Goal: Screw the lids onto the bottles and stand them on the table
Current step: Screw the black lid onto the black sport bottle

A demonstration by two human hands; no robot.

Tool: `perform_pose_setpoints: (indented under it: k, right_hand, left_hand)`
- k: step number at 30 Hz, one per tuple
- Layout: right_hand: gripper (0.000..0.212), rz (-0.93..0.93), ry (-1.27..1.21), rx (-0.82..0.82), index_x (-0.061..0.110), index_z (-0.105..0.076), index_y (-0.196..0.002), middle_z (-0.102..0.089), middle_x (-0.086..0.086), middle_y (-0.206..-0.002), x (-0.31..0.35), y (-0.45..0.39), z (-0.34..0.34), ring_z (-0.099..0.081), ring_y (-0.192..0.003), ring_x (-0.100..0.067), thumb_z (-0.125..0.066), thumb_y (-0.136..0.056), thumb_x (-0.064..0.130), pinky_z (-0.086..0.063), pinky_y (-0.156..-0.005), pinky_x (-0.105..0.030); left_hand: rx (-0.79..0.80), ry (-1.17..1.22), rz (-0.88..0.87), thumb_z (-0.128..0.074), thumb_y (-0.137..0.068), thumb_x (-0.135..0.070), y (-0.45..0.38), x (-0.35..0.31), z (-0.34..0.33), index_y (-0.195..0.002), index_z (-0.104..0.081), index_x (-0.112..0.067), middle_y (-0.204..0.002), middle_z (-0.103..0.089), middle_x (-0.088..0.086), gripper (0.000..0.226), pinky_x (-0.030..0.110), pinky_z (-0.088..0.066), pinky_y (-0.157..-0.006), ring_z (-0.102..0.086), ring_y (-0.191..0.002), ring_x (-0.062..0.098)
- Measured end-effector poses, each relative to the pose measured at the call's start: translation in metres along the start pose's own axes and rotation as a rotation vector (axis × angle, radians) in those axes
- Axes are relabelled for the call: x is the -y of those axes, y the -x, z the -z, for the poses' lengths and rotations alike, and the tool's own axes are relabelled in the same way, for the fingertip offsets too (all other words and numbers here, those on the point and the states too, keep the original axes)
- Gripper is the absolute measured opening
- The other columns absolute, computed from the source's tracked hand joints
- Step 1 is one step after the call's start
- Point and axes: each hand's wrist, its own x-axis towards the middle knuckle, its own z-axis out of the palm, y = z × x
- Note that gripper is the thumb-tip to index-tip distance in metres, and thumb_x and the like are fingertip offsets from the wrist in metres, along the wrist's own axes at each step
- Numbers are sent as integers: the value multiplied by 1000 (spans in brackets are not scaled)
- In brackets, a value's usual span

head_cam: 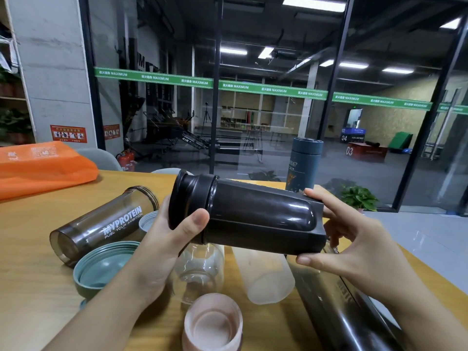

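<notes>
Black bottle (255, 219), lidless bottles (101, 224) beneath

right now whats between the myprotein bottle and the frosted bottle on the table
In the head view, a clear glass jar lies between the Myprotein bottle and the frosted bottle, partly behind the left hand.

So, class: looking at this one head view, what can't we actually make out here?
- Whether the lid on the black bottle is screwed fully tight: the left hand covers part of it.
- The dark bottle at lower right: its end is cut off by the frame edge.
- The clear bottle: partly behind the left hand.
</notes>
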Motion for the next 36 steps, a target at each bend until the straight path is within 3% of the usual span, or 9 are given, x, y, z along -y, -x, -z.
perform_pose_setpoints:
  k: [4,8,12,16,20,25,28,30,36]
  right_hand:
    - [89,-17,5,9,56,-45,-129,-66,28,-94,-1,1,3,-54,-60,-6,-72,-47,76,-46,-60,-12]
    - [91,-67,-9,11,55,-47,-128,-66,12,-77,-5,2,3,-56,-62,-8,-72,-44,79,-46,-61,-12]
    - [92,-98,-10,33,58,-45,-129,-70,4,-90,-8,1,5,-59,-71,-10,-72,-43,79,-48,-66,-16]
    - [87,-105,-33,57,59,-42,-130,-68,8,-90,-8,0,0,-57,-73,-9,-77,-50,65,-48,-70,-22]
    - [87,-122,-66,91,57,-37,-134,-67,11,-116,-9,-1,-4,-61,-108,-6,-76,-57,59,-47,-90,-26]
    - [85,-127,54,150,55,-35,-134,-50,38,-126,2,-11,0,-46,-119,13,-75,-60,62,-39,-90,-4]
    - [87,-111,170,206,54,-29,-136,-38,41,-130,17,-21,-1,-33,-118,26,-77,-64,53,-31,-88,2]
    - [89,-46,287,243,51,-27,-136,-34,40,-130,29,-29,-4,-32,-120,21,-80,-65,48,-29,-95,-3]
    - [105,137,690,267,39,-14,-147,-34,18,-146,50,-49,-27,-27,-136,-5,-71,-63,65,-14,-118,-36]
  left_hand:
    - [28,-8,-7,-83,-46,-64,1,-2,0,-129,-50,-22,-122,-65,9,98,47,-39,-105,-59,-117,24]
    - [43,-38,-27,-84,-43,-65,1,-2,1,-125,-52,-26,-118,-67,6,97,46,-41,-100,-61,-113,24]
    - [29,-68,-52,-83,-41,-67,1,-4,1,-120,-55,-34,-116,-68,0,91,40,-43,-97,-62,-113,18]
    - [-24,-130,-118,-81,-39,-69,3,-9,-5,-116,-51,-26,-93,-72,-11,93,15,-50,-72,-67,-88,3]
    - [-77,-117,-137,-75,-51,-46,5,-4,-6,-122,-48,-20,-109,-69,2,81,29,-53,-86,-65,-104,15]
    - [-119,-117,-142,-73,-46,-47,5,-3,-9,-119,-48,-24,-109,-64,1,81,14,-50,-73,-63,-99,7]
    - [-157,-103,-148,-72,-44,-49,5,-3,-12,-112,-48,-30,-104,-63,-1,74,11,-48,-68,-63,-88,-2]
    - [-171,-98,-156,-72,-45,-50,5,-4,-12,-113,-48,-29,-104,-63,-2,75,11,-48,-70,-63,-88,-2]
    - [-230,-83,-171,-74,-42,-50,3,-4,-15,-107,-49,-33,-99,-63,-10,71,8,-47,-69,-62,-84,-9]
